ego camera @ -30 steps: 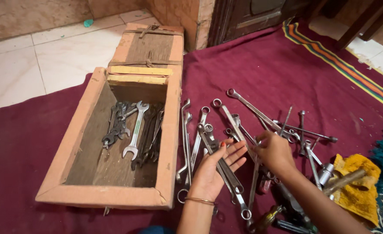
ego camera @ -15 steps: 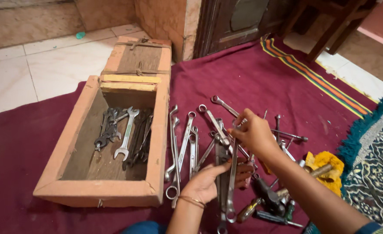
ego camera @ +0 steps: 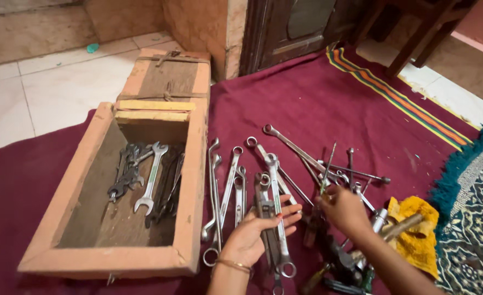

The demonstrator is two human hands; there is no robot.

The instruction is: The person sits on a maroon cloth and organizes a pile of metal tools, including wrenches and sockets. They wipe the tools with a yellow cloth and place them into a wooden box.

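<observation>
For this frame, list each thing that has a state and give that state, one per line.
Wooden box: open, wrenches lying inside.
Box lid: flipped back, flat on the floor.
Left hand: palm up, several ring wrenches lying across it.
Right hand: fingers closed on a thin tool in the pile.
Yellow cloth: crumpled under a hammer.

Left hand [ego camera: 251,235] under ring spanners [ego camera: 274,218], beside wooden box [ego camera: 195,180].

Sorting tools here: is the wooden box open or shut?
Open: the wooden box shows its inside, spanners lying on the bottom.
</observation>
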